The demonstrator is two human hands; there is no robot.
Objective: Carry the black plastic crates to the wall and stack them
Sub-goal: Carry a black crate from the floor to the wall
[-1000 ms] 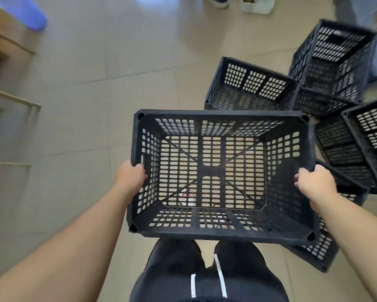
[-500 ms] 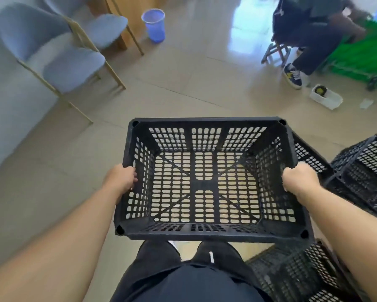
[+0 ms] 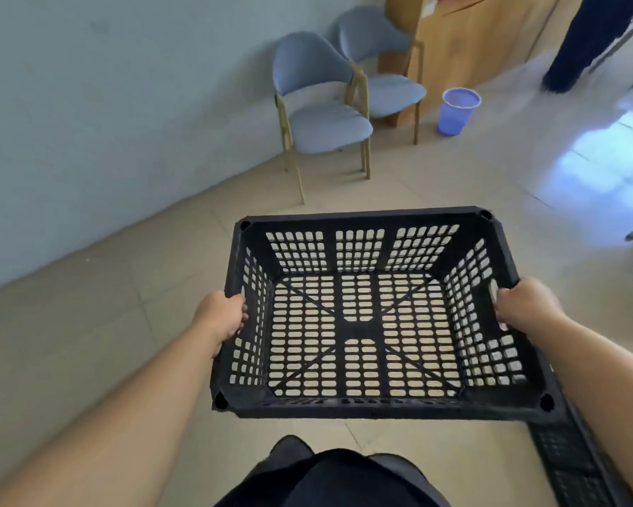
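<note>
1. I hold one black crate [image 3: 362, 216] in the air in front of my waist, open side up, with nothing in it. The floor [image 3: 88, 323] shows through its slotted bottom.
2. My left hand [image 3: 221, 318] grips the crate's left short side. Its fingers [image 3: 242, 309] are curled over the rim, with the tips just inside the wall.
3. My right hand [image 3: 525, 305] grips the right short side beside the handle slot. Its fingers [image 3: 505, 298] are curled round the rim, though I cannot tell how far they reach into the slot.
4. The crate hangs level between both hands, touching neither the floor nor the wall [image 3: 106, 122], which runs along the left and stands well apart from it.
5. A second black crate [image 3: 571, 459] sits low at my right, partly hidden under my right forearm.
6. Two grey-blue chairs [image 3: 322, 115] stand side by side against the wall ahead.
7. A blue bin [image 3: 457, 111] sits on the floor just right of the chairs, near a wooden cabinet [image 3: 479, 42].
8. Someone's dark trouser leg [image 3: 582, 42] shows at the top right.
</note>
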